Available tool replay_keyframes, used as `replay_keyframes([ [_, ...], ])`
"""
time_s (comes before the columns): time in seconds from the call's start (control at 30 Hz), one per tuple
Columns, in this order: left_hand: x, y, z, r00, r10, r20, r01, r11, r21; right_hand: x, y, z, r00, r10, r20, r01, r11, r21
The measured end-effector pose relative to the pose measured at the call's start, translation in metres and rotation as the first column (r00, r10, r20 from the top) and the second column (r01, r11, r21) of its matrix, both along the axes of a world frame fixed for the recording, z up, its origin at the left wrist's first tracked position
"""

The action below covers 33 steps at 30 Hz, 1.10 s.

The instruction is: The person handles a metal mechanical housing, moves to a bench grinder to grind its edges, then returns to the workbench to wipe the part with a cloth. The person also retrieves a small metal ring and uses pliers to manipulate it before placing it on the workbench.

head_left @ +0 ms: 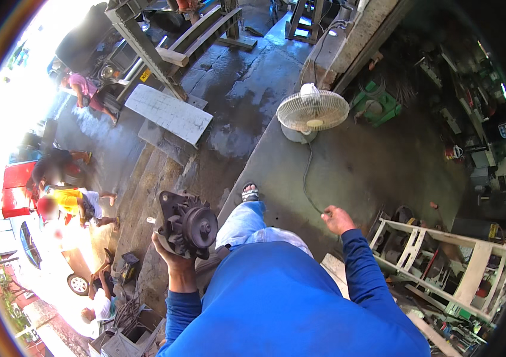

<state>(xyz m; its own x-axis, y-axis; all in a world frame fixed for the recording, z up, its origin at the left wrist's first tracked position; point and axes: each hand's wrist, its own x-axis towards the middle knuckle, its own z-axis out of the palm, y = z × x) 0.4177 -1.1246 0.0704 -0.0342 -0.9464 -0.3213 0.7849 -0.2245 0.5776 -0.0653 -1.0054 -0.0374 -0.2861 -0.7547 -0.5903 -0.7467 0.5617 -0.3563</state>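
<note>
My left hand (174,260) holds up a dark, greasy alternator (188,224) with a finned fan and a pulley on its face. The fingers are wrapped round its lower left side and partly hidden behind it. On the right, my right hand (340,221) is closed on a thin dark cord (306,176). That cord runs up across the floor to a white electric fan (313,111) on a grey base, which stands at the foot of a concrete pillar. My sandalled foot (250,191) shows on the floor between the two hands.
A white metal frame (473,273) full of parts stands at the right. Beyond the fan sits a green machine (376,102). A pale board (169,113) lies ahead on the left. Several people are at the left, one in a yellow shirt (67,201). Cluttered shelves line the far right.
</note>
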Motion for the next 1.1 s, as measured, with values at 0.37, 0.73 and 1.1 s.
replay_keyframes([
  [0.37,-0.094,-0.258,0.019,0.994,-0.111,-0.020,0.111,0.994,0.001,-0.028,-0.239,0.064,0.988,-0.001,0.156,0.019,0.994,-0.112],
  [0.73,-0.209,-0.499,-0.054,0.964,-0.264,0.028,0.263,0.964,0.049,-0.006,-0.588,0.028,0.268,-0.125,0.955,0.215,0.974,0.067],
  [1.1,-0.306,-0.724,-0.189,0.565,-0.349,0.748,0.536,0.844,-0.012,0.012,-0.774,-0.146,-0.799,-0.182,0.573,0.245,0.772,0.586],
])
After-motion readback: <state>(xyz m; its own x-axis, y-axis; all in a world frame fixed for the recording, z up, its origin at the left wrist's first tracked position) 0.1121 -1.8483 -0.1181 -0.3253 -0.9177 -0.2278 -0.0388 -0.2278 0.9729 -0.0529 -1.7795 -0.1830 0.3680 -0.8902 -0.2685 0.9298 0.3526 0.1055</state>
